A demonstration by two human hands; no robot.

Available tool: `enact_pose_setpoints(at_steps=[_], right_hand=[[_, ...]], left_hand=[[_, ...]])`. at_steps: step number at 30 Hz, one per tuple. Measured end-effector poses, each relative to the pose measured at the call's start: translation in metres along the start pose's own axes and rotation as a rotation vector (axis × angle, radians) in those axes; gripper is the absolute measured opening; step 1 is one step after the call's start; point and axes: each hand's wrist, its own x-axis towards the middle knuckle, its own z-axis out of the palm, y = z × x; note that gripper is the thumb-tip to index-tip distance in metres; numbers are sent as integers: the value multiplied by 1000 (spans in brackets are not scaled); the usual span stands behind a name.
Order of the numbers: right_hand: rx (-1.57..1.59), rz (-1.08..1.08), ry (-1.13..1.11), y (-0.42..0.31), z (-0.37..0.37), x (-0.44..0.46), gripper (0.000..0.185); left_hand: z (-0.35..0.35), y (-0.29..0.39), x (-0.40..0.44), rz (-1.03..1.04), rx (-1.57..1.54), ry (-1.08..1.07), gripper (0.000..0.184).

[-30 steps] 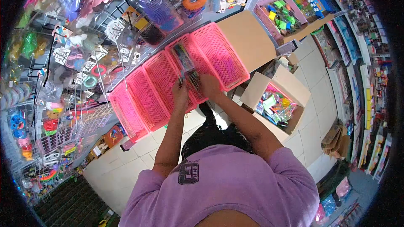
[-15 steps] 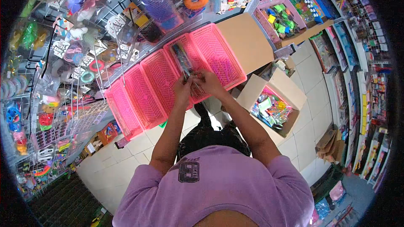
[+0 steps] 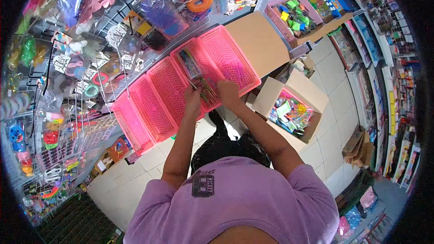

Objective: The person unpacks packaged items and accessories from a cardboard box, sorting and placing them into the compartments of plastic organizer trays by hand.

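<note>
Several pink mesh baskets stand side by side in a slanting row. One pink basket [image 3: 180,68] holds wrapped packs [image 3: 190,64] at its far end and thin, pencil-like sticks [image 3: 208,91] nearer me. My left hand [image 3: 193,99] is at this basket's left side, its fingers closed round a thin item too small to name. My right hand [image 3: 227,93] rests at the right side of the sticks with its fingers bent down; the fingertips are hidden. To the right, another pink basket [image 3: 221,45] has purple items [image 3: 236,73] in it.
An open cardboard box [image 3: 312,91] with colourful packets stands on the tiled floor at the right. A brown cardboard sheet [image 3: 257,38] lies beyond the baskets, beside a pink tray [image 3: 294,20] of green and blue items. Wire racks with hanging goods line the left.
My hands, close together over the sticks half a second ago, are now apart, the left one to the left and the right one to the right. The view has shifted slightly.
</note>
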Motion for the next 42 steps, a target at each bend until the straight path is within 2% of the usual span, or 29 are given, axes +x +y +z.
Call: enact_pose_setpoints(at_steps=[5, 7, 11, 13, 17, 20, 23, 26, 29, 31, 34, 38, 40, 42], right_hand=[[20, 39, -110, -22, 0, 6, 14], [-21, 12, -71, -20, 19, 10, 16], [44, -67, 22, -7, 51, 12, 19], [-2, -29, -33, -11, 48, 13, 23], [2, -25, 17, -10, 39, 6, 25], [185, 72, 14, -10, -3, 4, 24], [628, 4, -12, -8, -44, 5, 23], [679, -58, -119, 2, -40, 6, 27], [736, -84, -58, 16, -11, 3, 32], [661, -22, -94, 8, -36, -2, 33], [720, -41, -114, 8, -47, -6, 33], [1035, -246, -218, 15, -52, 1, 30], [869, -351, -82, 9, -61, 4, 26], [723, -433, 43, 5, -67, 8, 21]], left_hand=[[0, 14, -13, 11, 288, 18, 25], [8, 27, -26, 66, 387, 33, 26], [-8, 2, -12, 61, 298, -36, 27], [-3, 11, -16, 44, 241, -39, 27], [1, 18, -18, 83, 313, -43, 24], [2, 19, -18, 54, 285, -36, 22], [6, 19, -17, 82, 236, -64, 24], [9, 11, -8, 106, 211, -72, 25], [20, 13, -8, 114, 198, -35, 22], [22, 11, -9, 139, 232, -24, 21], [21, 7, -6, 81, 191, 13, 19], [17, 23, -12, -218, -172, -122, 16], [20, 42, -16, -347, -321, -169, 16], [15, 30, -4, -338, -364, -225, 17]])
